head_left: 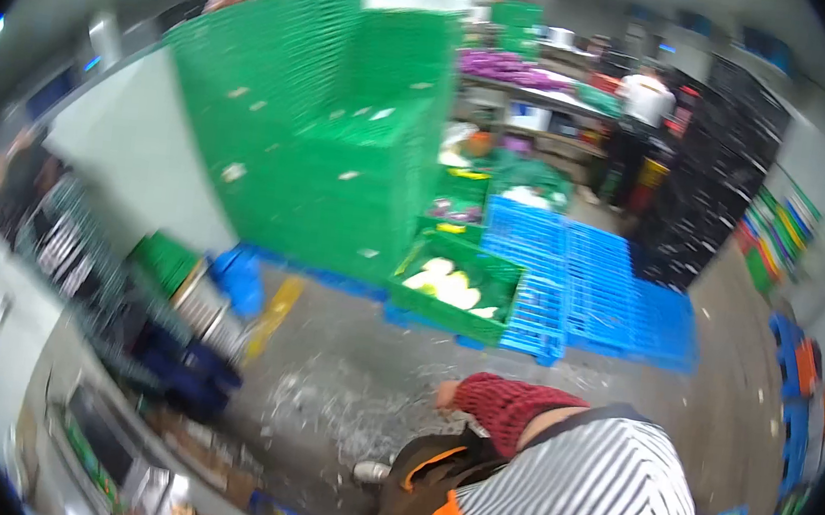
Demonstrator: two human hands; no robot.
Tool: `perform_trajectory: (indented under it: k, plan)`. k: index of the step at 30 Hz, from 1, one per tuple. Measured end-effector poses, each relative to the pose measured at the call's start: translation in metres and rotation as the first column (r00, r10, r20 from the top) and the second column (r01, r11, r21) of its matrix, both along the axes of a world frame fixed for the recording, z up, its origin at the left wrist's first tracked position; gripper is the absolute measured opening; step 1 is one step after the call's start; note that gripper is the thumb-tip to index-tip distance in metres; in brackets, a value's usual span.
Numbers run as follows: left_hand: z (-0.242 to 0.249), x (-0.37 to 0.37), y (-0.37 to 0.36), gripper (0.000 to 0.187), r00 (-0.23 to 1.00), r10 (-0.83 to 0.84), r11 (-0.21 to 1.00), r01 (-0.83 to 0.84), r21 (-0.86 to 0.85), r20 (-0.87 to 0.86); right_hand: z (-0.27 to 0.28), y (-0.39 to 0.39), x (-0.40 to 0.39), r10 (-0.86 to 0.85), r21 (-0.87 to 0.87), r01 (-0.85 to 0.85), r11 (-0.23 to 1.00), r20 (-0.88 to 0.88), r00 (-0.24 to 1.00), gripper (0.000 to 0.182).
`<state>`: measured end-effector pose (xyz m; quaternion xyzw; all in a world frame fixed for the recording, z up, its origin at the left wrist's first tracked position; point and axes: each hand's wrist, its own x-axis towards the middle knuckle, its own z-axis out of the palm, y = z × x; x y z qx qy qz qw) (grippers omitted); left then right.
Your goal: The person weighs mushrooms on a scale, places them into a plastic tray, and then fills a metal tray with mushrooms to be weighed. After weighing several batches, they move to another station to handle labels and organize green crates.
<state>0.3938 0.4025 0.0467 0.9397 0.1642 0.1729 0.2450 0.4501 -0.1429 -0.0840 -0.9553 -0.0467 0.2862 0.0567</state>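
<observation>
At six o'clock, one hand (445, 394) in a red sleeve (507, 408) hangs over the littered floor (338, 391), fingers blurred, grip untellable; better to steady before reaching.

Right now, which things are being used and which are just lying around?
Being used: a bent-over person's hand, down by the floor scraps; nearest, the open green crate of pale vegetables.
Lying about: stacked green crates; blue pallets; black crates.
</observation>
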Motion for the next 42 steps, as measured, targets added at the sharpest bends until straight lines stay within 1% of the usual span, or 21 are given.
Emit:
perform_trajectory:
  k: [1,2,3,4,5,6,8,10,13,14,15,19,23,24,27,30,32,36,38,40,42]
  plan:
    - [-0.005,-0.001,-0.004,0.049,0.990,-0.016,0.999,0.009,0.048,0.139,0.000,0.014,0.007,-0.136,-0.106,0.123,0.987,-0.134,0.981,0.026]
    - [-0.079,0.000,0.009,0.060,0.968,0.072,0.997,-0.066,-0.036,0.239,0.016,0.032,0.014,-0.250,-0.241,0.192,0.951,-0.238,0.939,0.025]
    - [-0.027,0.004,-0.006,0.059,0.993,0.084,0.979,-0.068,-0.193,0.078,0.077,0.041,0.013,0.021,0.083,-0.006,0.997,-0.178,0.984,0.026]
    - [0.008,0.006,-0.016,0.059,0.993,0.085,0.959,-0.060,-0.277,0.079,0.070,0.048,0.021,0.083,0.157,-0.061,0.986,-0.141,0.986,0.031]
    - [-0.005,0.008,-0.016,0.055,0.973,0.163,0.954,-0.113,-0.276,0.163,0.075,0.066,0.035,-0.087,0.204,0.152,0.967,-0.294,0.952,0.031]
    - [-0.008,0.010,-0.020,0.044,0.939,0.261,0.878,-0.135,-0.459,0.223,0.079,0.083,0.054,-0.253,0.170,0.357,0.918,-0.440,0.862,0.031]
    - [0.011,-0.007,-0.023,0.016,0.892,0.358,0.907,-0.261,-0.332,0.276,0.065,0.111,0.087,-0.176,0.194,0.322,0.927,-0.533,0.827,0.037]
    - [0.031,-0.040,-0.045,0.011,0.842,0.529,0.795,-0.448,-0.408,0.107,0.096,0.160,0.119,0.065,0.247,0.067,0.967,-0.491,0.869,0.040]
    - [0.055,-0.092,-0.083,0.010,0.695,0.706,0.672,-0.597,-0.438,0.136,0.143,0.244,0.144,0.345,0.389,-0.099,0.916,-0.636,0.691,0.041]
    - [0.039,-0.111,-0.079,0.008,0.648,0.743,0.654,-0.652,-0.382,0.165,0.160,0.292,0.143,0.506,0.429,-0.280,0.859,-0.626,0.593,0.041]
    - [0.038,-0.127,-0.087,0.007,0.558,0.824,0.538,-0.713,-0.450,0.102,0.178,0.334,0.140,0.638,0.472,-0.432,0.769,-0.616,0.463,0.042]
    - [0.025,-0.205,-0.130,0.012,0.071,0.992,-0.008,-0.796,-0.606,-0.107,0.234,0.460,0.080,0.781,0.725,-0.374,0.579,-0.624,0.000,0.033]
    - [0.014,-0.281,-0.180,0.024,-0.448,0.894,-0.396,-0.750,-0.530,-0.035,0.228,0.519,-0.011,0.797,0.752,-0.444,0.487,-0.591,-0.126,0.034]
    - [0.018,-0.301,-0.192,0.024,-0.499,0.866,-0.440,-0.734,-0.517,-0.030,0.224,0.526,-0.035,0.835,0.744,-0.497,0.447,-0.546,-0.066,0.034]
    - [0.033,-0.378,-0.210,0.036,-0.801,0.598,-0.584,-0.442,-0.682,0.007,0.210,0.543,-0.103,0.890,0.767,-0.548,0.333,-0.447,-0.085,0.033]
    - [0.049,-0.489,-0.228,0.025,-0.810,0.532,-0.722,-0.587,-0.367,0.246,0.197,0.533,-0.141,0.857,0.756,-0.527,0.389,-0.506,-0.093,0.032]
    - [0.061,-0.568,-0.221,0.016,-0.810,0.408,-0.735,-0.565,-0.375,0.421,0.191,0.530,-0.165,0.857,0.727,-0.575,0.375,-0.508,-0.083,0.031]
    - [0.075,-0.721,-0.235,0.020,-0.826,0.383,-0.893,-0.446,-0.066,0.413,0.176,0.528,-0.193,0.861,0.599,-0.737,0.313,-0.506,-0.046,0.028]
    - [0.102,-0.768,-0.234,0.031,-0.914,0.325,-0.944,-0.297,0.145,0.242,0.179,0.522,-0.214,0.848,0.652,-0.638,0.410,-0.530,0.003,0.030]
    - [0.101,-0.831,-0.259,0.042,-0.888,0.455,-0.885,-0.444,0.138,0.063,0.205,0.521,-0.245,0.866,0.634,-0.647,0.423,-0.492,0.085,0.032]
    - [0.049,-0.911,-0.292,0.047,-0.782,0.618,-0.786,-0.612,-0.091,-0.076,0.234,0.525,-0.272,0.928,0.481,-0.867,0.133,-0.368,-0.062,0.035]
